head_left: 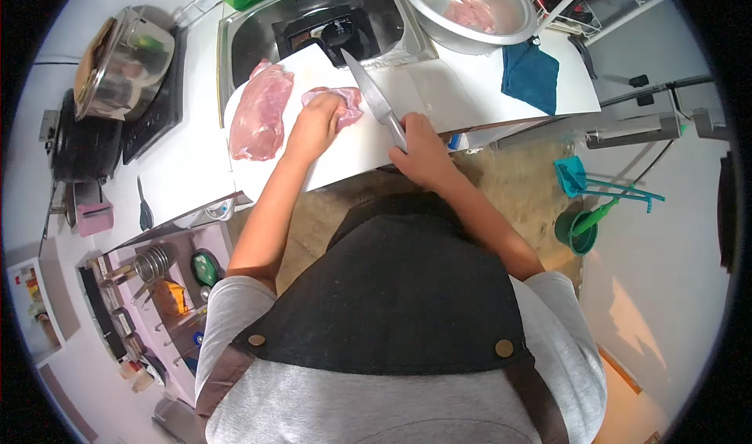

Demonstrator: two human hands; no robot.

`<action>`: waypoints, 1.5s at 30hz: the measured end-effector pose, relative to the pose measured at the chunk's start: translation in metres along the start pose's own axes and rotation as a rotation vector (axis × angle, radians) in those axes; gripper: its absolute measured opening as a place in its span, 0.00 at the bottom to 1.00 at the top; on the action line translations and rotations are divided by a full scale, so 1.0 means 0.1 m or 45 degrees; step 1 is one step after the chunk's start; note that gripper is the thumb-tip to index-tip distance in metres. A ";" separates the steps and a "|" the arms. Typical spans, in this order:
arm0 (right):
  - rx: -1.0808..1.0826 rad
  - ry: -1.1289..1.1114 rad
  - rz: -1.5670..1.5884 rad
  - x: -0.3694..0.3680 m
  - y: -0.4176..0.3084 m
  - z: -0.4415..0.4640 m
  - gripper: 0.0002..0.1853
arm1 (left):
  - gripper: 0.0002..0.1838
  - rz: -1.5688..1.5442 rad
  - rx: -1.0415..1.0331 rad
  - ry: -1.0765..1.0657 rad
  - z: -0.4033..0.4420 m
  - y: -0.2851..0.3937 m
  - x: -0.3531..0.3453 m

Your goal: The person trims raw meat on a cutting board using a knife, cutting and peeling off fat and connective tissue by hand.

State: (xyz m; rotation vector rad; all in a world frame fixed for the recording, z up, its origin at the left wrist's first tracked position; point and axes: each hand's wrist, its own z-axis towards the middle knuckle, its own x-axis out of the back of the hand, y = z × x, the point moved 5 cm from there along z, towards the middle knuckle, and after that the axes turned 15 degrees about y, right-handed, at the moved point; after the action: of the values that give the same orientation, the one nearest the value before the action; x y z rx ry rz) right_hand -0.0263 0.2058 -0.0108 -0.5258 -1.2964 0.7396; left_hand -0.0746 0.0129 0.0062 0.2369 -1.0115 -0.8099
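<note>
My left hand (316,127) presses with curled fingers on a smaller piece of raw meat (350,107), whose edges show around the fingertips. In my right hand (423,152) is the handle of a knife (371,90), its blade pointing up and left toward the sink, just right of that piece and apart from it. A larger slab of raw meat (260,113) lies to the left on the white cutting board (319,170). My left fingers partly hide the smaller piece.
Behind the board is a metal sink (235,50) with dark items inside. A large metal bowl (427,32) holding meat pieces (470,11) stands right of it, near a blue cloth (529,77). Scissors (145,206) and a pot (135,64) on a black cooktop (160,115) are at left.
</note>
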 end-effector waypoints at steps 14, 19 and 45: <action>-0.170 -0.172 0.240 -0.28 -0.19 -0.17 0.24 | 0.13 0.027 -0.134 0.037 0.09 0.18 0.05; -0.148 -0.147 0.332 -0.30 -0.26 -0.14 0.28 | 0.16 0.027 -0.104 0.012 0.09 0.12 0.06; -0.378 -0.069 0.593 -0.12 -0.10 -0.46 0.29 | 0.06 -0.036 -0.408 -0.339 0.35 0.15 -0.01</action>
State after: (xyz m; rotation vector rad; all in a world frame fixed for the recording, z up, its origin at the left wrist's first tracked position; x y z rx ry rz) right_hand 0.0188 0.1931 -0.0210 -1.0780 -1.3580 0.9529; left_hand -0.0962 0.0304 0.0318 -0.1348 -1.1098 -1.0336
